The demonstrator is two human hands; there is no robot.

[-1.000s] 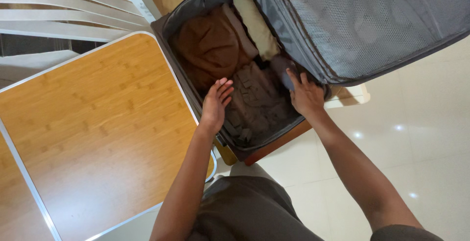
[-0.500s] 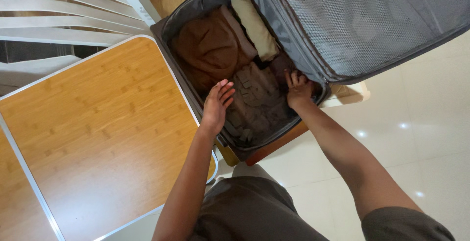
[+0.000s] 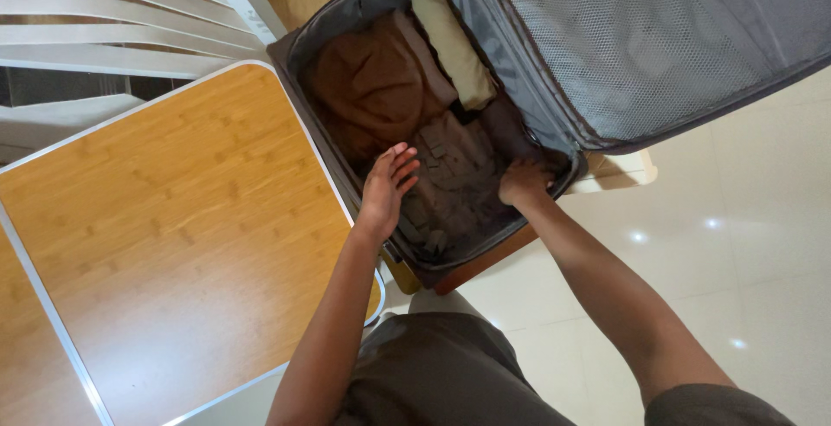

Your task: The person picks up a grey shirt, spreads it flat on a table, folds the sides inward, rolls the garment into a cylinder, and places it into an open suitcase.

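the folded grey-brown cargo garment (image 3: 454, 179) lies in the lower half of the open suitcase (image 3: 342, 162), centre of the frame, packed flat to fill the floor. the left hand (image 3: 387, 185) rests open, fingers spread, on its left edge against the suitcase wall; the right hand (image 3: 523, 182) is curled shut at its right edge, though whether it grips cloth i cannot tell. above lie a brown garment (image 3: 372, 80) and a beige roll (image 3: 452, 43), tight together. the mesh lid (image 3: 640, 36) stands open upper right; the wooden table (image 3: 164, 218) crowds the left, pale floor (image 3: 744, 244) lies at right
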